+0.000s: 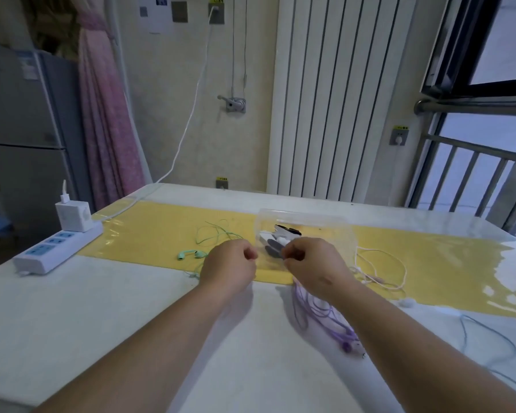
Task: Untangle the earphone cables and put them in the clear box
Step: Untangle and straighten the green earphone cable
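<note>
Both forearms reach fwd from the near edge, bare, angling in twd each other. L hand (230, 263) is back-up, fingers curled under, thumb tucked against the forefinger; can't tell if anything's pinched in there. R hand (313, 262) sits just beside it w/ a small gap, wrist bent a bit inward, fingertips bunched, gripping a purple cable (294, 305) that hangs below the palm.

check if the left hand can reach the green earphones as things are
Probably yes. The green earphones lie in the open on the yellow mat, just left of the left hand, with nothing between. Its fingers are curled, maybe on a cable, so it may have to let go first.
</note>
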The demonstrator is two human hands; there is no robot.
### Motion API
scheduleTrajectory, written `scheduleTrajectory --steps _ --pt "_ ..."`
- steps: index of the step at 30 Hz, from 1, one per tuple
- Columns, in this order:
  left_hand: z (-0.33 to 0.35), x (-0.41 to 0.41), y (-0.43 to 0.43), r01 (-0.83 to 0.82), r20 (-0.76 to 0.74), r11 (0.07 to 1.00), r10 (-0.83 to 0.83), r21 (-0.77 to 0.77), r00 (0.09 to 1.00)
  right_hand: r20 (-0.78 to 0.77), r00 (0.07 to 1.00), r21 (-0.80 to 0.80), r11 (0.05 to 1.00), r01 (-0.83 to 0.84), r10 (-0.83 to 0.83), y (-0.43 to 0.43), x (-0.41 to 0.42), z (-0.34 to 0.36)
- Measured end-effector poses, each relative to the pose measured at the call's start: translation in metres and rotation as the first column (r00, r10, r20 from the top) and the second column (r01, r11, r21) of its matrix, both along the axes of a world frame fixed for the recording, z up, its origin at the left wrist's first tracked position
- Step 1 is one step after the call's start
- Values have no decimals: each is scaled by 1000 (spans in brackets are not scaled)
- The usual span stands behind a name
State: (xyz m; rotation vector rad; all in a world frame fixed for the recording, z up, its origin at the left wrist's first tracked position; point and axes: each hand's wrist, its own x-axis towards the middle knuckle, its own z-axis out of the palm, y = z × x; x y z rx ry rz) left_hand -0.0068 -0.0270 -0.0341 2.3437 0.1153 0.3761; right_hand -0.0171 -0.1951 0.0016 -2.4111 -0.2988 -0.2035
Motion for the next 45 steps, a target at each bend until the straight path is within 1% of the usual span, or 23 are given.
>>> scheduleTrajectory --steps 1,2,5,6,9,11,12,14,15,18,20,21,23,25,27,28,30,32,35,38,40,43,45 --pt "0 1 8 -33 9 999 32 30 999 -1 1000 -23 1000 -21 21 9 2 -2" --pt "-1 2 16 -63 14 993 62 102 998 -9 999 -46 998 -41 41 17 5 -4" --pt "-2 7 41 -105 -96 907 157 408 983 -60 993 -104 989 -105 99 40 11 -12" --pt "-2 11 49 -80 -142 892 159 446 977 -82 989 -120 984 -130 121 48 14 -14" --pt "1 23 63 44 -307 903 99 427 946 -122 981 -163 972 -171 153 63 20 -25" --pt "2 26 68 105 -333 879 64 465 941 -115 981 -183 967 -176 157 67 22 -31" --pt "1 29 73 104 -295 880 43 464 955 -113 980 -182 966 -184 165 69 24 -35" --pt "1 30 80 82 -196 921 -6 381 981 -105 977 -188 961 -204 187 70 24 -38" --pt "1 29 84 88 -178 932 -26 352 984 -98 977 -205 957 -206 189 71 24 -38" --pt "2 24 91 150 -186 938 -94 312 978 -51 983 -300 936 -185 178 73 21 -41" --pt "4 20 96 151 -155 966 -119 209 981 -17 982 -338 923 -185 190 73 17 -42" --pt "4 20 97 140 -134 979 -120 150 984 -9 982 -305 935 -182 189 71 16 -42" --pt "8 20 100 85 -96 995 -80 48 992 -8 989 -142 978 -150 151 67 17 -38" --pt "11 21 101 36 -81 988 -49 -150 996 19 996 40 996 -85 84 62 20 -34" --pt "13 20 99 18 -80 906 -57 -423 995 33 999 187 982 -35 30 58 21 -33" --pt "14 20 99 17 -76 869 -62 -494 995 35 999 243 970 -20 11 56 22 -34" --pt "14 19 99 26 -65 861 -69 -508 996 67 997 336 942 13 -37 55 21 -35" --pt "14 20 99 19 -73 878 -61 -478 995 124 986 451 891 41 -108 55 21 -35" --pt "15 22 100 -68 -144 889 3 -453 990 204 955 601 798 49 -213 55 20 -32" --pt "15 23 100 -155 -179 857 75 -491 981 251 934 675 738 20 -255 56 16 -29" --pt "12 24 102 -137 -164 890 72 -435 984 253 947 633 774 -8 -196 57 14 -29" --pt "11 22 103 -60 -157 906 -7 -419 988 153 986 450 893 -16 -60 58 12 -30" --pt "11 20 101 -18 -158 934 -41 -356 987 71 997 321 947 -17 -7 58 11 -30"
